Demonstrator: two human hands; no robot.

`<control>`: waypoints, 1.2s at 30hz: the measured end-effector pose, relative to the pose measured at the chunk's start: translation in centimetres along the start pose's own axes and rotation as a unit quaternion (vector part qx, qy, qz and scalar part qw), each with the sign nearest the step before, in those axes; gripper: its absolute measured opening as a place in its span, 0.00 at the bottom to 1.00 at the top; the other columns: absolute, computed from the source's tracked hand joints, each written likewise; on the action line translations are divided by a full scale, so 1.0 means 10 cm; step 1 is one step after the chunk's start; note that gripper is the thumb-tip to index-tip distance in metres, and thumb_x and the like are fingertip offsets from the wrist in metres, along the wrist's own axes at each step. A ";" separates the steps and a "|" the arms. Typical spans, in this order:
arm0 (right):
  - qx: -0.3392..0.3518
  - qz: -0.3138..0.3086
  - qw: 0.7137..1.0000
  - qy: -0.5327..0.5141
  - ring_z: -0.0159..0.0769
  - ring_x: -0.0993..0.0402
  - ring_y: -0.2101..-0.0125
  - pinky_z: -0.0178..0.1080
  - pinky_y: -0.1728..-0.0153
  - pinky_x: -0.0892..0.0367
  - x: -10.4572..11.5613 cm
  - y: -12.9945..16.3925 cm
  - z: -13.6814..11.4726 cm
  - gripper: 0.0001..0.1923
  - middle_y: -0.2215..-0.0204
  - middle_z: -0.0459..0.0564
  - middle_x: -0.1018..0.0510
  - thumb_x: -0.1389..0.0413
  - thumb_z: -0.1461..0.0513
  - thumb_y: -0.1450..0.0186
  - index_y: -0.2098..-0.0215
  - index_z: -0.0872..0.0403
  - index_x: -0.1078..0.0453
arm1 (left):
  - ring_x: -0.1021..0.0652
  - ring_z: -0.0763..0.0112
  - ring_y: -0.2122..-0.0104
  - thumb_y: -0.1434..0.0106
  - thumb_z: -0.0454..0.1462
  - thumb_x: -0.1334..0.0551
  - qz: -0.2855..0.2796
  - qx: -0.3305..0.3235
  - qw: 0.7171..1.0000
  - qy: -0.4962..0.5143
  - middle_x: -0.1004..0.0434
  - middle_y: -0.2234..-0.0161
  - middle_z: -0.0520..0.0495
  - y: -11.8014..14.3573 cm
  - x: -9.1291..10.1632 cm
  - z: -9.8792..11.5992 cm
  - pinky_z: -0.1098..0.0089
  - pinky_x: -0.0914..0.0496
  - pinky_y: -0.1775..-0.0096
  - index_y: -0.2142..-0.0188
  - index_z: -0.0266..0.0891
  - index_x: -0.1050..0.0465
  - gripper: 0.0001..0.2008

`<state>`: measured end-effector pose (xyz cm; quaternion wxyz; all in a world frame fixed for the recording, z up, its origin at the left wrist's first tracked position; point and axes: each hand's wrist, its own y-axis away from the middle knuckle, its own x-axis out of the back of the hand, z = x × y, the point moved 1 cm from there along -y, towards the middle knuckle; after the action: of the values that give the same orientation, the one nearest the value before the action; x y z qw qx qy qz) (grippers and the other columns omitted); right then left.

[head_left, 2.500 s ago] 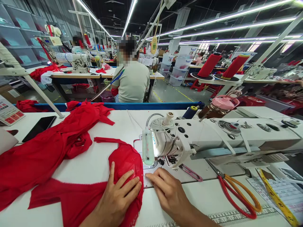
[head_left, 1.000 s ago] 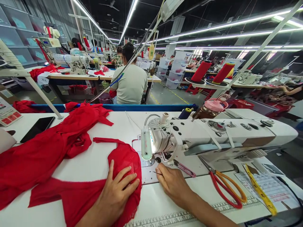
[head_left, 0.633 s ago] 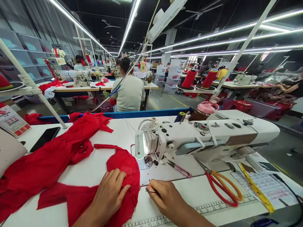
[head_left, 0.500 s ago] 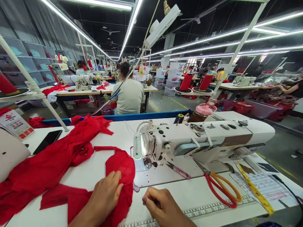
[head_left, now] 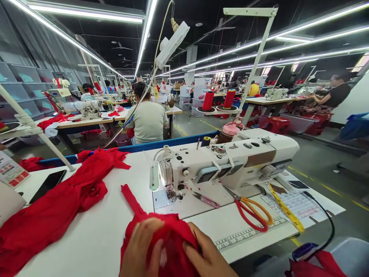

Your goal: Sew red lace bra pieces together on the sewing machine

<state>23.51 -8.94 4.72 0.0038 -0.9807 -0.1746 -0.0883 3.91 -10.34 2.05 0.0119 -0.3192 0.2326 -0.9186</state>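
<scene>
A piece of red fabric [head_left: 173,227] is bunched up at the front of the table, with a narrow strip of it reaching away from me. My left hand [head_left: 144,240] curls over its left side, fingers and thumb closed on the cloth. At the right edge, my right hand [head_left: 206,250] pinches the fabric between thumb and fingers. Just beyond both hands is the white sewing machine [head_left: 207,161], its needle area lit. Pink-handled thread snips [head_left: 206,200] rest on the machine bed.
Scissors [head_left: 250,211] with red and orange handles, a yellow tape measure [head_left: 285,207] and a written sheet [head_left: 302,207] lie to the right. A long heap of red fabric [head_left: 63,207] and a black phone [head_left: 47,186] are at left. A seated person [head_left: 148,119] works ahead.
The red fabric piece has been lifted and bunched nearer to me. My right hand, earlier off the cloth, now grips its right edge. The view has shifted to the right.
</scene>
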 end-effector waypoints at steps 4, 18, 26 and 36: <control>-0.005 -0.061 0.996 0.063 0.38 0.30 0.63 0.37 0.60 0.33 0.30 0.05 -0.26 0.10 0.64 0.47 0.25 0.50 0.56 0.30 0.63 0.52 0.32 | 0.28 0.56 0.42 0.33 0.33 0.43 -0.177 -0.095 0.979 -0.039 0.23 0.46 0.47 -0.53 0.13 -0.10 0.48 0.38 0.37 0.44 0.50 0.27 0.20; -0.092 -0.186 0.959 0.193 0.27 0.47 0.79 0.31 0.80 0.50 1.07 -0.38 -0.25 0.16 0.78 0.40 0.38 0.45 0.50 0.35 0.66 0.55 0.29 | 0.41 0.74 0.72 0.37 0.58 0.40 -0.449 0.227 0.845 0.182 0.41 0.72 0.56 -0.82 0.64 -0.04 0.75 0.47 0.72 0.72 0.40 0.37 0.24; -0.049 -0.197 0.945 0.257 0.28 0.41 0.78 0.30 0.77 0.44 0.98 -0.44 -0.19 0.05 0.79 0.39 0.33 0.44 0.62 0.41 0.69 0.54 0.27 | 0.40 0.75 0.74 0.37 0.52 0.38 -0.431 0.250 0.849 0.175 0.41 0.74 0.57 -0.76 0.72 -0.13 0.75 0.48 0.73 0.74 0.39 0.36 0.20; 0.399 0.057 0.713 0.573 0.43 0.27 0.54 0.40 0.60 0.30 1.08 -0.08 -0.34 0.23 0.54 0.57 0.22 0.56 0.75 0.32 0.46 0.54 0.29 | 0.21 0.63 0.62 0.28 0.26 0.52 0.020 -0.281 0.866 -0.413 0.18 0.60 0.49 -0.32 1.20 -0.46 0.66 0.32 0.59 0.43 0.51 0.27 0.25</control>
<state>32.59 -4.61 9.95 0.4996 -0.6569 -0.1020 -0.5554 -7.99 -7.59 7.21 0.0350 -0.6550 0.4608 -0.5979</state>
